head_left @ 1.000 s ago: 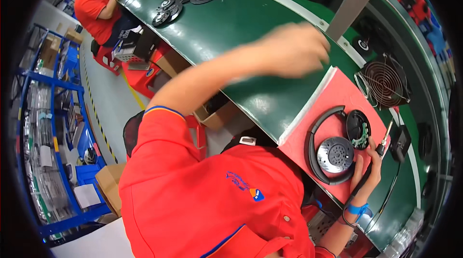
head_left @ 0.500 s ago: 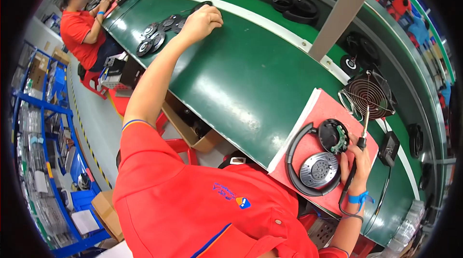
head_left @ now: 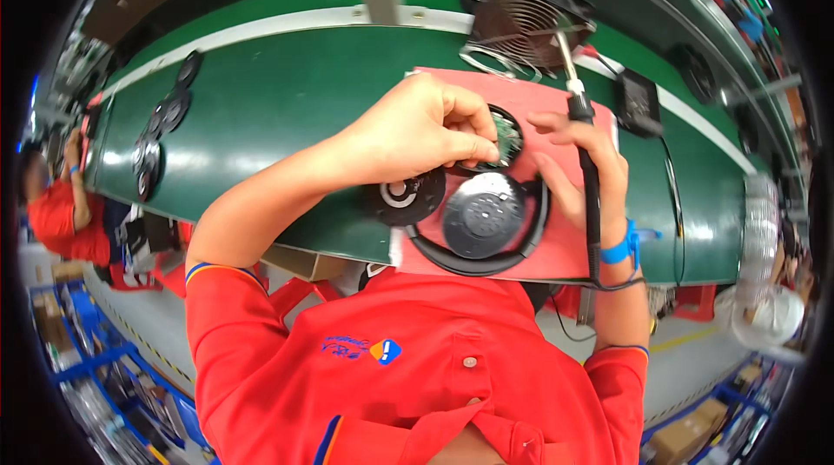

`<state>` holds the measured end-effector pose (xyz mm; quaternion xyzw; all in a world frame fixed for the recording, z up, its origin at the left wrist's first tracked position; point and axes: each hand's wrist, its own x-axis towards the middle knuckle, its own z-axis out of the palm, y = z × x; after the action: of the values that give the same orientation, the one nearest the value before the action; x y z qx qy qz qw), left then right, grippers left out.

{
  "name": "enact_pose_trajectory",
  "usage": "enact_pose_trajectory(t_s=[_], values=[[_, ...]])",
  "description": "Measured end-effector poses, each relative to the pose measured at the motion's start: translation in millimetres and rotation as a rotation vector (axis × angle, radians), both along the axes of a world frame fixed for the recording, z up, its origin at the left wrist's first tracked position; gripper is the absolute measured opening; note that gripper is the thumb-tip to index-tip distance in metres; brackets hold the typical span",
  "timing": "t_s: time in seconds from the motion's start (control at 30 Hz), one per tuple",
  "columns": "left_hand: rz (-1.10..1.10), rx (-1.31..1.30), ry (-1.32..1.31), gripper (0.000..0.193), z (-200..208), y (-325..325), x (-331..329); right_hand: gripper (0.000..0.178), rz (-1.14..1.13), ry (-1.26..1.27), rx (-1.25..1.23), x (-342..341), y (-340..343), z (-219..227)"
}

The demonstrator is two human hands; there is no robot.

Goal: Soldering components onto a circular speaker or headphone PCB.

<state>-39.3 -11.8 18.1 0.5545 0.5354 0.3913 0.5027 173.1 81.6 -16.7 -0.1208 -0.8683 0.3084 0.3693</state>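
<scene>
My left hand [head_left: 439,128] reaches over an open black ear cup [head_left: 514,128] with a green circuit board [head_left: 504,142] inside. Its thumb and fingers are pinched together at the board; what they hold is too small to make out. My right hand [head_left: 595,152] grips a soldering iron [head_left: 580,109], tip pointing away, its thumb and index finger reaching toward the cup. Below lies the headphones' other ear cup [head_left: 483,215], silver-grey and round, inside the curved black headband [head_left: 473,267]. A black disc with a pale ring [head_left: 405,195] sits under my left wrist.
A pink mat [head_left: 556,243] lies under the headphones on the green bench [head_left: 287,109]. Behind it stands a fan with a ring guard [head_left: 521,26]. A black box [head_left: 638,102] is at right. Several black discs [head_left: 161,117] lie at left, near a co-worker [head_left: 56,213].
My left hand has come from the discs at far left to the ear cup, and a black disc now lies by the headphones. My right hand still holds the soldering iron. The view has turned.
</scene>
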Motion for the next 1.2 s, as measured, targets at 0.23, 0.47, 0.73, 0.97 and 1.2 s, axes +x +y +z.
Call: enact_pose_trajectory(t_s=[0.23,0.47,0.73,0.97,1.2], values=[[-0.037,0.035,0.049,0.010,-7,21,29,0.031,-0.035,0.114,-0.202,3,-9,-2],[0.020,0.039,-0.008,0.011,-16,22,30,0.028,-0.101,0.160,-0.244,-1,-8,-9],[0.031,0.090,-0.082,0.013,-25,24,25,0.031,-0.119,0.117,-0.278,-5,-16,-18],[0.019,0.082,-0.084,0.012,-26,23,24,0.027,-0.142,0.337,-0.365,-8,-9,-26],[0.026,0.110,0.016,0.011,-28,21,28,0.026,-0.138,0.303,-0.282,-6,-10,-25]])
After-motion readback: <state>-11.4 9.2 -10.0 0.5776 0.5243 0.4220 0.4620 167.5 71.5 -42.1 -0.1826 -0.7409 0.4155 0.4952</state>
